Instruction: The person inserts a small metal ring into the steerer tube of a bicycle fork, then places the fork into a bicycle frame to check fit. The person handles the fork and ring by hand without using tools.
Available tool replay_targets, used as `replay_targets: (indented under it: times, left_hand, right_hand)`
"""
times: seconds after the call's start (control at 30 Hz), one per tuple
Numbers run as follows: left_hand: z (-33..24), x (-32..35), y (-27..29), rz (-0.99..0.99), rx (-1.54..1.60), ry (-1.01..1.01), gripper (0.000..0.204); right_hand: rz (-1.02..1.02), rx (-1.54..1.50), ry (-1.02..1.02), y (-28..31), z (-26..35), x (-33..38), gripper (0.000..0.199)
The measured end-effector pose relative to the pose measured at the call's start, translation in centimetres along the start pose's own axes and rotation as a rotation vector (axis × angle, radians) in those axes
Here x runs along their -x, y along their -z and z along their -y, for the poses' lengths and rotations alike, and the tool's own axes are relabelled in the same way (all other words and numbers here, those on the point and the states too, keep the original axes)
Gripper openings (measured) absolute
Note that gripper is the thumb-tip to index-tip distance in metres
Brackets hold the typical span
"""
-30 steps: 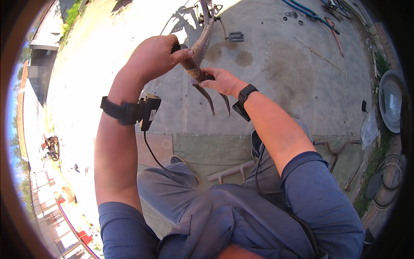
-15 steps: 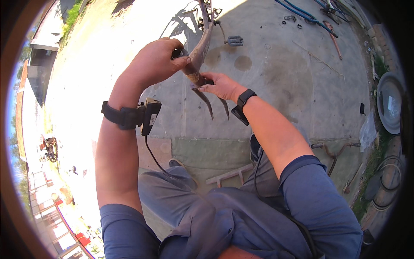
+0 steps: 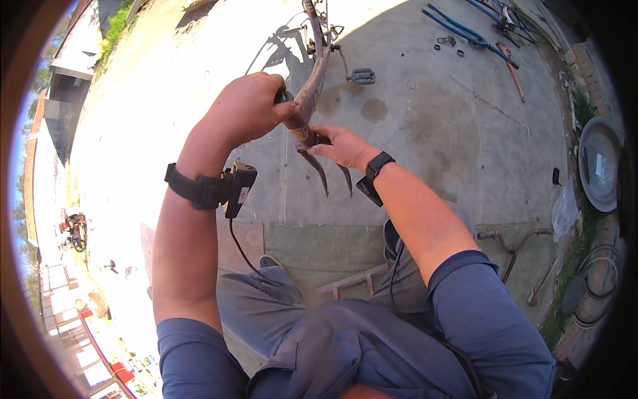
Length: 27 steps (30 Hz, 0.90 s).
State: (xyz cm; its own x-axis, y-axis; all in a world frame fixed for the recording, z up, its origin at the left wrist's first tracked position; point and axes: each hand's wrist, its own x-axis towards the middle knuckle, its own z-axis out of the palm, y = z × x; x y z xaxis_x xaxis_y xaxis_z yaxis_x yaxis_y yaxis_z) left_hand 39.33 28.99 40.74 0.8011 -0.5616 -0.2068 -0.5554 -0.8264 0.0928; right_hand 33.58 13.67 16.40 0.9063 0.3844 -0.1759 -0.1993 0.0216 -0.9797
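Note:
A worn purple-brown bicycle frame (image 3: 314, 81) stands in front of me, its head tube (image 3: 296, 124) tilted toward me. My left hand (image 3: 247, 106) is closed around the upper end of the head tube, where a dark round part (image 3: 284, 97) shows beside the thumb. At the lower end, my right hand (image 3: 342, 146) grips the crown area of the fork, thumb in front and fingers partly hidden behind. The two fork blades (image 3: 315, 171) point down below that hand, with no wheel between them. A pedal (image 3: 363, 76) hangs on its crank farther back.
Blue tubing of another frame (image 3: 458, 28), small metal rings (image 3: 437, 47) and a rusty tube (image 3: 517, 80) lie at the far right. A handlebar (image 3: 510, 246) rests near my right leg, a grey basin (image 3: 597, 165) at the right edge. A metal bracket (image 3: 352, 280) lies between my legs.
The whole view has shifted, so the scene sits slightly lower in the picture. My left hand has edged right against the head tube; both hands keep their holds.

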Motion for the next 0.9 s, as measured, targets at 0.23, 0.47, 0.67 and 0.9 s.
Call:
replay_targets:
  times: [0.23, 0.47, 0.67, 0.9]
  left_hand:
    - [0.4, 0.3, -0.5, -0.1, -0.011, -0.106, 0.035]
    - [0.2, 0.2, -0.7, 0.007, 0.047, 0.087, 0.043]
    - [1.2, 0.0, -0.8, 0.042, 0.076, -0.047, 0.038]
    - [1.4, 0.8, -2.6, -0.141, 0.244, 0.066, 0.05]
  right_hand:
    - [0.018, -0.013, 0.005, 0.0, -0.2, -0.2, 0.058]
    - [0.007, -0.027, -0.013, -0.1, -0.3, -0.2, 0.059]
    - [0.0, -0.043, -0.028, -0.1, -0.5, -0.3, 0.058]
    - [-0.027, -0.059, -0.011, -0.1, -0.8, -0.4, 0.057]
